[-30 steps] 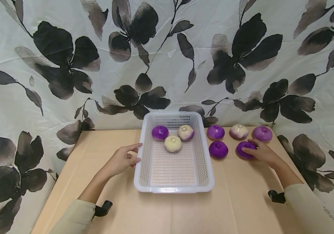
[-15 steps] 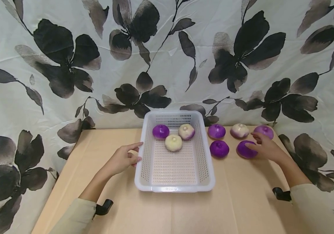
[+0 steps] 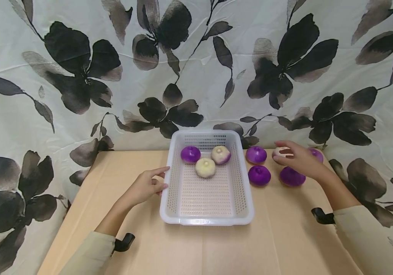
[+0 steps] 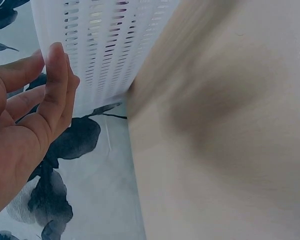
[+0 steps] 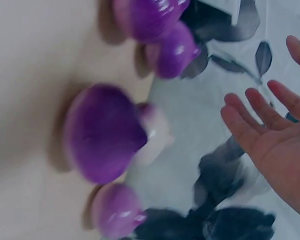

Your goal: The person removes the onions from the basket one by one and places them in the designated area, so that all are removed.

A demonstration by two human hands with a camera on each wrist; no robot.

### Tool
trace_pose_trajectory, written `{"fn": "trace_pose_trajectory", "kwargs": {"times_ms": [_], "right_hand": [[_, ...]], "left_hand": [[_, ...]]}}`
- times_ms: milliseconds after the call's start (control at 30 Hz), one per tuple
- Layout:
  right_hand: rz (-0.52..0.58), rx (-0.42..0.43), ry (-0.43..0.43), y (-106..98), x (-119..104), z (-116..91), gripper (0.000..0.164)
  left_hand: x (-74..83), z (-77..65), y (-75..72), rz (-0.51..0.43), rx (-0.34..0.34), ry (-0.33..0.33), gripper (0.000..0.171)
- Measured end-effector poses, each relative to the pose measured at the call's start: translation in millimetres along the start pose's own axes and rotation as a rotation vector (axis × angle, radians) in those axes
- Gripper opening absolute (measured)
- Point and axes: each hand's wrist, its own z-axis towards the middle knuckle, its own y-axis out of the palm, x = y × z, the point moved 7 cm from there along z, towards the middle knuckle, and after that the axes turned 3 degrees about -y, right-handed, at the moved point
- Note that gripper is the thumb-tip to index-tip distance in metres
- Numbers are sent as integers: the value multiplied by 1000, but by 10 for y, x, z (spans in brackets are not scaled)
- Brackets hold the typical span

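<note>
A white perforated plastic basket (image 3: 207, 221) stands in the middle of the table. My left hand (image 3: 145, 186) holds its left rim, thumb and fingers meeting at the edge in the left wrist view. Inside lie a purple onion (image 3: 190, 154), a white onion (image 3: 205, 168) and a white-and-purple onion (image 3: 220, 154). My right hand (image 3: 299, 157), fingers spread and holding nothing, hovers over the onions to the right of the basket. Its fingers partly cover a pale onion (image 3: 277, 152) in the back row. Below the palm sits a deep purple onion (image 5: 105, 134), large in the right wrist view.
Beside the basket's right wall are two purple onions, one behind (image 3: 256, 154) and one in front (image 3: 259, 175). A lighter purple onion (image 3: 317, 154) shows partly behind the right hand. A floral cloth (image 3: 196, 76) hangs along the table's (image 3: 223, 252) back edge.
My right hand has lifted off the front right purple onion and moved back and left, over the pale onion. The left hand and the basket have kept their places.
</note>
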Motion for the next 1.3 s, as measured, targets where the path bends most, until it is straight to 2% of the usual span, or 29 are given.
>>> {"fn": "trace_pose_trajectory", "kwargs": {"times_ms": [367, 533, 800, 1033, 1200, 1300], "right_hand": [[-43, -118, -141, 335, -635, 499, 58], [-106, -195, -156, 489, -856, 757, 58], [-217, -381, -146, 797, -1213, 1067, 64], [-262, -474, -164, 1121, -1377, 1303, 60], [-309, -549, -127, 1426, -1371, 1359, 64], [-328, -565, -123, 1571, -1353, 1379, 64]], "left_hand": [[-32, 0, 10, -11, -3, -13, 63], [-41, 19, 13, -20, 4, -7, 63], [-26, 14, 8, -3, 7, -5, 63], [-2, 13, -10, 4, 0, -1, 63], [0, 12, -13, 1, -3, 2, 62], [2, 4, -16, 1, 1, 0, 62]]}}
